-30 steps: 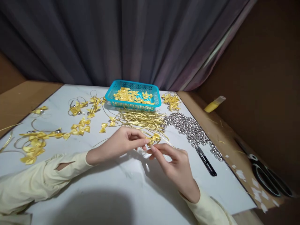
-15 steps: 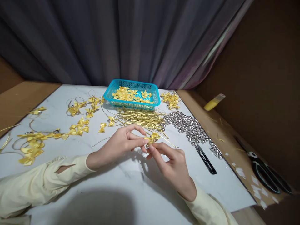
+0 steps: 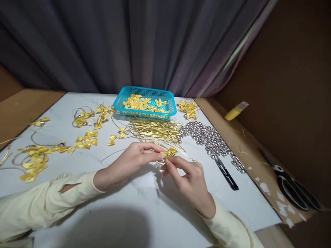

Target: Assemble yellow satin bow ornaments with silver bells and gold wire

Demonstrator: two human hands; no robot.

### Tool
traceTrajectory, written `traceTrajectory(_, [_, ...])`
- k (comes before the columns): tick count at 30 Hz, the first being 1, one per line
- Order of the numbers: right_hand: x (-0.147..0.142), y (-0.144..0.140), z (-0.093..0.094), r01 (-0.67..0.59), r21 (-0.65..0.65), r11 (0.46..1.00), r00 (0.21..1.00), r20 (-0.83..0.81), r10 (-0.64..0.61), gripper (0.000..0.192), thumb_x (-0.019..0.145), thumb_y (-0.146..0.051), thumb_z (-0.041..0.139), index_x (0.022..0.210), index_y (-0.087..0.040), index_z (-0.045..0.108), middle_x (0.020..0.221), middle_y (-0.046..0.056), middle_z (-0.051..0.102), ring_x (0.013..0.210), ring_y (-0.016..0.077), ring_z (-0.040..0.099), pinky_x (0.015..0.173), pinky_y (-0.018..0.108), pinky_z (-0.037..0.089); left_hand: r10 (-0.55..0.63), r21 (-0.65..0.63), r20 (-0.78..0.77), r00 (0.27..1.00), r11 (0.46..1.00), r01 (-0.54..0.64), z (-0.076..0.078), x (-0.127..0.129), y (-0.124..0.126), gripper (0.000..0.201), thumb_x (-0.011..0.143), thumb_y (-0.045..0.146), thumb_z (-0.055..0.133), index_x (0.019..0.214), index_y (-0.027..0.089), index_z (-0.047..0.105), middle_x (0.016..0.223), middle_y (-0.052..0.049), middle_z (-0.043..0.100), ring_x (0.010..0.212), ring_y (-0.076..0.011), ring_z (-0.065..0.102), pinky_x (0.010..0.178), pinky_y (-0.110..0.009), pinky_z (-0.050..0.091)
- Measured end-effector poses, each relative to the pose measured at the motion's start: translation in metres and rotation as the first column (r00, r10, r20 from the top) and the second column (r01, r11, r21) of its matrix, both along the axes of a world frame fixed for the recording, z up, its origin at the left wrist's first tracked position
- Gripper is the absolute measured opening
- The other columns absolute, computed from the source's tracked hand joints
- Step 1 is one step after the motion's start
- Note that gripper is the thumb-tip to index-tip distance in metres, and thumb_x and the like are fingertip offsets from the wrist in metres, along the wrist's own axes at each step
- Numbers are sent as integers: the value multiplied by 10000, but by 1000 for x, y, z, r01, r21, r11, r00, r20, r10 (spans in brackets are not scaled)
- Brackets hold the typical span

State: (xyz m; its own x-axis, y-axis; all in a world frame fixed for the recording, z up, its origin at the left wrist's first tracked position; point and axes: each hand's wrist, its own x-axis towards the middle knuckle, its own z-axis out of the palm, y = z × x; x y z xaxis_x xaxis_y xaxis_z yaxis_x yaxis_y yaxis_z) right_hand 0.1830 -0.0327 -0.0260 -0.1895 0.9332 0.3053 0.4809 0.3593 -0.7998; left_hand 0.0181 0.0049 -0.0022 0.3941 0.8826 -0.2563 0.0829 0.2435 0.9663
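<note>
A small yellow ribbon bow (image 3: 171, 152) is pinched between the fingertips of both hands over the middle of the table. My left hand (image 3: 137, 156) holds its left side between thumb and fingers. From below right, my right hand (image 3: 187, 175) grips its lower edge, and the fingertips partly hide it. Just behind the hands lies a heap of gold cords (image 3: 155, 130). To the right spread many shiny silver beads (image 3: 207, 136), with black thread snips (image 3: 226, 174) lying in front of them.
A blue basket (image 3: 144, 115) of yellow bows stands at the back. More bows (image 3: 36, 162), some with cords and beads, lie on the left, and another pile (image 3: 188, 109) sits right of the basket. Large black scissors (image 3: 289, 187), paper scraps and a yellow tube (image 3: 236, 111) are at the right.
Both hands keep their pinch on the bow. The left fingers have drawn closer together, and the bow has shifted very slightly to the right.
</note>
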Motion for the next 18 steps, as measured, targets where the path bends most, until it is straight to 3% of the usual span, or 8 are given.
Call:
traceTrajectory(6, [-1,-1,0,18,-38,999,1000,5,-18,177,852,-177,479,723,-171,601,605,7,670,555,128,641,599,210,488,45,-12,55,997,999,-45,-1,7,-3,110,700,216,674,783,144,679,779,-23,675,729,-132,596,679,-237,449])
traceTrajectory(15, [-4,-1,0,39,-104,994,995,-88,-48,166,855,-197,482,757,-185,615,699,22,708,627,143,677,595,216,513,135,75,24,991,988,-136,-10,18,-4,134,686,253,687,700,136,621,684,-8,630,629,-124,570,586,-236,450])
traceTrajectory(18, [-6,-1,-1,32,-113,993,994,-97,-43,161,856,-188,481,761,-181,611,728,27,712,656,143,685,588,203,516,163,167,-21,986,973,-157,-10,19,-3,126,682,244,689,687,140,618,675,-1,627,623,-125,568,582,-234,459])
